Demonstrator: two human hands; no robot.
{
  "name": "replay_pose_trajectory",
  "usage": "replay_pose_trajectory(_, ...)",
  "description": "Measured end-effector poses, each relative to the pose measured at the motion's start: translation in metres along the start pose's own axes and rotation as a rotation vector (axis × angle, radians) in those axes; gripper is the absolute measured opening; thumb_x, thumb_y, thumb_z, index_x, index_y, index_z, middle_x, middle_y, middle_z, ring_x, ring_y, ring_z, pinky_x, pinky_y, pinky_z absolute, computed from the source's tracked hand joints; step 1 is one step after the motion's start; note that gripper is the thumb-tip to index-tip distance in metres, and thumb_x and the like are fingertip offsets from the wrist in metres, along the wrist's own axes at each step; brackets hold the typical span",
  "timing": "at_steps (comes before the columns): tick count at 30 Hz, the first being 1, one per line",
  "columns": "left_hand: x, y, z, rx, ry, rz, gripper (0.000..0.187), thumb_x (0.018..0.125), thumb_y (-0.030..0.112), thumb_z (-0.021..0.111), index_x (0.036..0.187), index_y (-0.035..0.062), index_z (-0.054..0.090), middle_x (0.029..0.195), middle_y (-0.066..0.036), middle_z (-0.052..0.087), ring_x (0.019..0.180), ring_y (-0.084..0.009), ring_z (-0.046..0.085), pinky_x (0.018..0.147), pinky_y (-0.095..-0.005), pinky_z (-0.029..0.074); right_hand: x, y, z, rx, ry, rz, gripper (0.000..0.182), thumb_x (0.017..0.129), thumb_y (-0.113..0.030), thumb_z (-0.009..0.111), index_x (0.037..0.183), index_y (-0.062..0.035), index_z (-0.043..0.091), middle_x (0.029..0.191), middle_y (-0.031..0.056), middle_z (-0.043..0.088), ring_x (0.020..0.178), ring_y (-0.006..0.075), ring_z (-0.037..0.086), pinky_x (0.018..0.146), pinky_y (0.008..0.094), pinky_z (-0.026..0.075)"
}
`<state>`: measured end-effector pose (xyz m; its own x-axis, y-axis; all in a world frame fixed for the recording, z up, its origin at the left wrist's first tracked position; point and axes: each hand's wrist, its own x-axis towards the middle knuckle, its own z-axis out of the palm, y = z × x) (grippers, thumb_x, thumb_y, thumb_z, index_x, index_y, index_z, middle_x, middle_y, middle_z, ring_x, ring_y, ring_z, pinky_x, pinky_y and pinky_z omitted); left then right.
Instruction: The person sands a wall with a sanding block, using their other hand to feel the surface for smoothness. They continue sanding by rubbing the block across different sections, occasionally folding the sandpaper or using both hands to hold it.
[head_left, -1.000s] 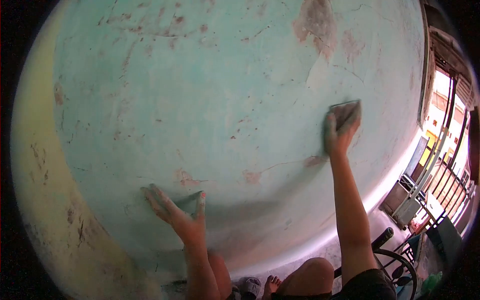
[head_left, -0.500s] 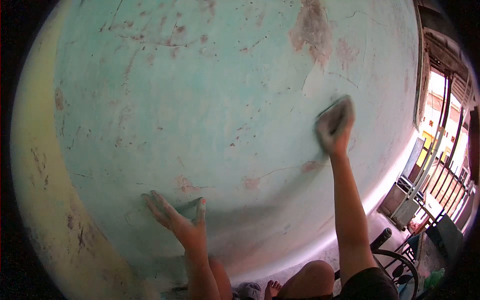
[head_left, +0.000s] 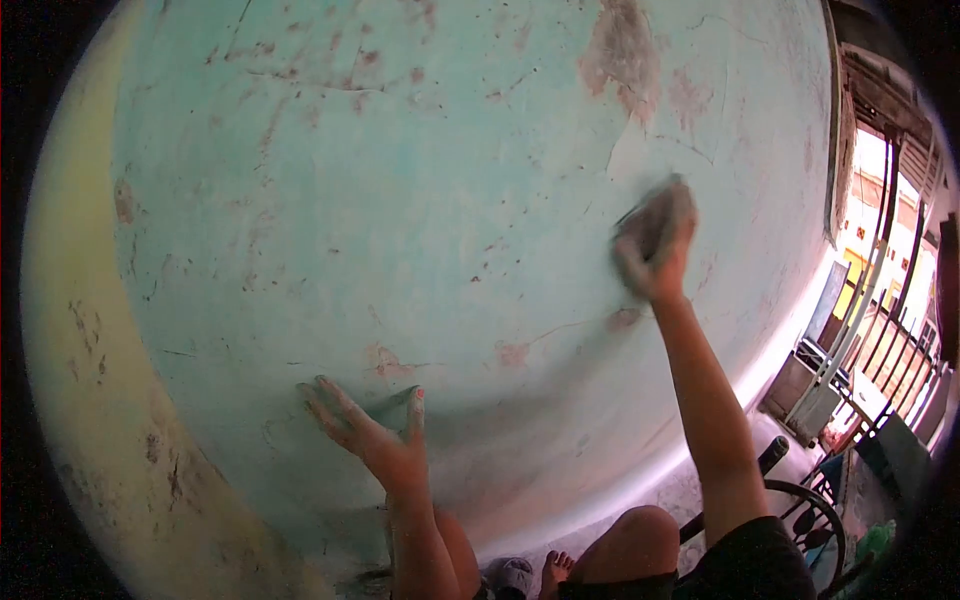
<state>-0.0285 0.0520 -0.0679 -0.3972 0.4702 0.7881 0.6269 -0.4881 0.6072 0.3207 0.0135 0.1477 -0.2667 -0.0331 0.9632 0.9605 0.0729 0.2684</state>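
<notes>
A pale green wall (head_left: 380, 220) with cracks, pits and flaked paint fills most of the view. My right hand (head_left: 668, 255), blurred by motion, is closed around a dark grey flat piece (head_left: 648, 222) that looks like sandpaper, and presses it to the wall below a large bare grey patch (head_left: 622, 60). Whitish dust coats both hands. Lower on the wall, to the left, my left hand (head_left: 378, 440) is open, its fingers spread and its palm facing the surface, with nothing in it. Small reddish patches (head_left: 382, 360) show just above it.
A yellow band (head_left: 75, 300) runs down the wall's left side. My bent knee (head_left: 640, 540) and bare foot (head_left: 556, 570) are at the bottom. To the right stand a dark curved metal frame (head_left: 835, 530) and a grey box-like object (head_left: 812, 410), before a barred opening (head_left: 890, 330).
My right hand has shifted slightly left and up on the wall with the sandpaper. My left hand keeps its spread pose as the view shifts a little.
</notes>
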Motion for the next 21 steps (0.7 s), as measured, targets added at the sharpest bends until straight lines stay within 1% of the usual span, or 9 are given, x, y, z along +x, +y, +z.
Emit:
replay_pose_trajectory(2, 0.0, -0.002, 0.002, 0.03, 0.029, 0.018, 0.11, 0.079, 0.059, 0.072, 0.157, 0.0054, 0.015, 0.159, -0.027, 0.013, 0.146, -0.0467, 0.013, 0.113, -0.0624, 0.02, 0.008, -0.028, -0.013, 0.104, -0.259, -0.414, 0.097, 0.064, -0.043, 0.083, 0.147, -0.0153, 0.04, 0.152, 0.0223, 0.035, 0.144, 0.0414, 0.028, 0.119, 0.0559, 0.018)
replay_pose_trajectory(4, 0.0, 0.0, 0.001, 0.006, 0.027, 0.015, 0.11, 0.08, 0.059, 0.072, 0.157, 0.0053, 0.014, 0.159, -0.027, 0.013, 0.147, -0.0466, 0.013, 0.113, -0.0626, 0.02, 0.018, 0.0, -0.015, 0.113, -0.306, -0.482, 0.099, 0.064, -0.038, 0.083, 0.148, -0.0119, 0.038, 0.151, 0.0225, 0.035, 0.141, 0.042, 0.032, 0.117, 0.0556, 0.023)
replay_pose_trajectory(6, 0.001, 0.0, 0.0, -0.021, 0.02, 0.007, 0.111, 0.08, 0.058, 0.073, 0.157, 0.0052, 0.014, 0.159, -0.027, 0.013, 0.147, -0.0465, 0.013, 0.113, -0.0628, 0.019, 0.002, 0.06, 0.011, 0.349, -0.063, 0.041, 0.101, 0.065, -0.037, 0.084, 0.149, -0.0082, 0.036, 0.151, 0.0232, 0.036, 0.138, 0.0423, 0.035, 0.114, 0.0545, 0.027)
replay_pose_trajectory(7, 0.001, 0.0, 0.0, -0.016, 0.01, -0.004, 0.11, 0.08, 0.058, 0.073, 0.157, 0.0049, 0.014, 0.159, -0.028, 0.013, 0.147, -0.0464, 0.012, 0.113, -0.0628, 0.019, 0.016, 0.033, -0.007, 0.107, 0.045, 0.199, 0.1, 0.065, -0.034, 0.084, 0.147, -0.0051, 0.036, 0.15, 0.025, 0.035, 0.135, 0.0438, 0.037, 0.112, 0.053, 0.029)
replay_pose_trajectory(10, 0.001, 0.001, 0.0, -0.01, -0.009, -0.001, 0.11, 0.08, 0.056, 0.073, 0.157, 0.004, 0.014, 0.158, -0.028, 0.013, 0.147, -0.0465, 0.012, 0.113, -0.0628, 0.017, 0.008, 0.014, -0.001, 0.135, -0.043, -0.019, 0.098, 0.065, -0.036, 0.084, 0.146, -0.007, 0.039, 0.15, 0.0264, 0.034, 0.137, 0.0445, 0.035, 0.113, 0.0548, 0.027)
replay_pose_trajectory(11, 0.002, 0.002, -0.001, -0.007, -0.005, 0.016, 0.109, 0.08, 0.055, 0.073, 0.157, 0.0035, 0.014, 0.158, -0.029, 0.013, 0.147, -0.0466, 0.012, 0.114, -0.0627, 0.017, 0.015, -0.003, -0.006, 0.084, -0.104, -0.334, 0.098, 0.064, -0.04, 0.086, 0.145, -0.0089, 0.041, 0.151, 0.0274, 0.033, 0.137, 0.045, 0.034, 0.113, 0.0579, 0.026)
replay_pose_trajectory(14, 0.001, 0.003, -0.002, -0.004, -0.016, -0.017, 0.108, 0.081, 0.053, 0.073, 0.156, 0.0027, 0.015, 0.158, -0.029, 0.013, 0.147, -0.0469, 0.012, 0.114, -0.0626, 0.017, 0.022, -0.001, -0.015, 0.092, -0.278, -0.469, 0.102, 0.066, -0.052, 0.084, 0.146, -0.0081, 0.039, 0.15, 0.0276, 0.034, 0.137, 0.0452, 0.034, 0.111, 0.0594, 0.026)
replay_pose_trajectory(17, 0.001, -0.001, 0.0, -0.02, -0.004, 0.026, 0.108, 0.081, 0.052, 0.073, 0.156, 0.0025, 0.015, 0.158, -0.029, 0.012, 0.146, -0.0476, 0.012, 0.114, -0.0627, 0.017, 0.026, 0.03, -0.013, 0.109, -0.076, -0.055, 0.108, 0.068, -0.046, 0.084, 0.15, -0.0023, 0.028, 0.15, 0.0265, 0.035, 0.136, 0.0454, 0.034, 0.111, 0.0566, 0.029)
replay_pose_trajectory(21, 0.002, 0.004, -0.001, -0.02, 0.015, 0.008, 0.109, 0.08, 0.052, 0.074, 0.157, 0.0028, 0.014, 0.158, -0.029, 0.012, 0.147, -0.0479, 0.012, 0.113, -0.0628, 0.017, 0.011, -0.002, -0.004, 0.075, -0.117, -0.322, 0.105, 0.062, -0.041, 0.087, 0.147, -0.0035, 0.037, 0.15, 0.0264, 0.035, 0.137, 0.0464, 0.033, 0.112, 0.0583, 0.027)
